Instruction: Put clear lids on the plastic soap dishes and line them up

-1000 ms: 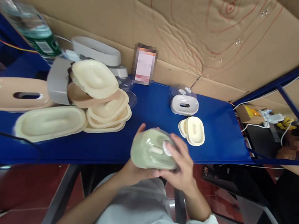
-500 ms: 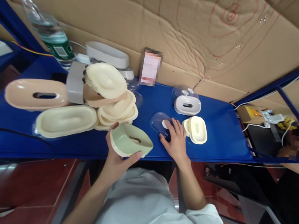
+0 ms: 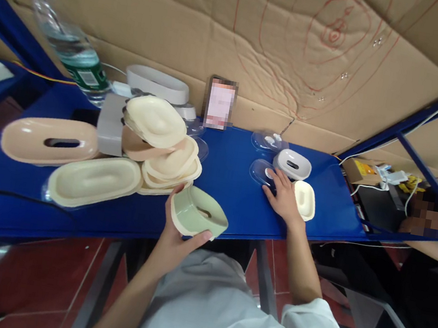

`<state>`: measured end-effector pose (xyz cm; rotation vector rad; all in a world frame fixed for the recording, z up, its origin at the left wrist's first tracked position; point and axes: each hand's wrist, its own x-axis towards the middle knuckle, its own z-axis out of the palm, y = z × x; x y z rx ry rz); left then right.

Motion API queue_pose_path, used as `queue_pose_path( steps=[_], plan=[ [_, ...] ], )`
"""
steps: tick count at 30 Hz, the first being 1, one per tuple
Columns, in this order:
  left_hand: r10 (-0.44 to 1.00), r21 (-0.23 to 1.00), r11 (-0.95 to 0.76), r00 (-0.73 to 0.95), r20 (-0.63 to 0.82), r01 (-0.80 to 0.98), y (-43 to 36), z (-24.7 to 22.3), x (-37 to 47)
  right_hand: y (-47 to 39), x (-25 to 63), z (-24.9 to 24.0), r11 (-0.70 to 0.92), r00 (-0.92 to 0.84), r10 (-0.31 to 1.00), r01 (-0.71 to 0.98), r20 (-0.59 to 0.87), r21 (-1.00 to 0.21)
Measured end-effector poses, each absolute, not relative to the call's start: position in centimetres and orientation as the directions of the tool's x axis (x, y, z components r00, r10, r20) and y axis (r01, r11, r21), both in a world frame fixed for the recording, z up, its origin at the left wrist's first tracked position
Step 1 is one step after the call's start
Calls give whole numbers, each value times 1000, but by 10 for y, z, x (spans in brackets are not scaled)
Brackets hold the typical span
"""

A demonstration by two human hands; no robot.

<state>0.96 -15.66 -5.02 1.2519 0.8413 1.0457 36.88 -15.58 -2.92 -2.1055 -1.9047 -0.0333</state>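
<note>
My left hand (image 3: 173, 240) grips a pale green oval plastic housing (image 3: 200, 214) with a slot in its face, tilted at the table's front edge. To the right, my right hand (image 3: 283, 199) lies with fingers spread on a clear plastic lid (image 3: 260, 170) that has a white round spot. Close by its fingers stands a light grey oval housing (image 3: 294, 164) with a slot. Beside the wrist is a cream oval piece (image 3: 304, 201). Another clear lid (image 3: 266, 140) lies behind these.
At left on the blue table (image 3: 228, 157) are a peach housing (image 3: 27, 136), stacked cream oval pieces (image 3: 157, 121) and a long cream tray (image 3: 93, 182). A water bottle (image 3: 80, 64) and a phone (image 3: 221, 103) stand at the back. Another person (image 3: 430, 275) sits at right.
My right hand has slid the clear lid to the right, and the grey housing and cream piece have shifted right too. My left hand still holds the green housing, slightly further right.
</note>
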Motion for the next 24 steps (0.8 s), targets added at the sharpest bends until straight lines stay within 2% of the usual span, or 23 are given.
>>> queue_pose_path(
  steps=[5, 8, 12, 14, 17, 19, 21, 24],
  plan=[
    [941, 990, 5, 335, 44, -142, -156, -47, 15, -146, 402, -34, 9, 73, 963, 953, 258, -302],
    [932, 987, 50, 363, 10, -155, -156, -44, 22, -147, 390, -26, 15, 86, 932, 962, 353, -274],
    [912, 980, 108, 410, -32, -165, -154, -40, 29, -174, 349, -13, 132, -33, 907, 969, 420, -209],
    [902, 978, 128, 429, -45, -166, -153, -40, 30, -197, 336, -14, 67, 37, 865, 980, 500, -189],
    [889, 970, 171, 451, -76, -172, -150, -45, 28, -233, 338, -27, -195, 289, 714, 957, 638, -216],
    [890, 966, 185, 449, -86, -182, -148, -50, 26, -251, 350, -38, -315, 389, 659, 920, 643, -234],
    [891, 963, 181, 448, -75, -198, -148, -55, 24, -260, 366, -48, -336, 414, 687, 910, 597, -244],
    [891, 955, 181, 450, -58, -235, -148, -60, 23, -259, 391, -56, -267, 391, 745, 917, 540, -296]
  ],
)
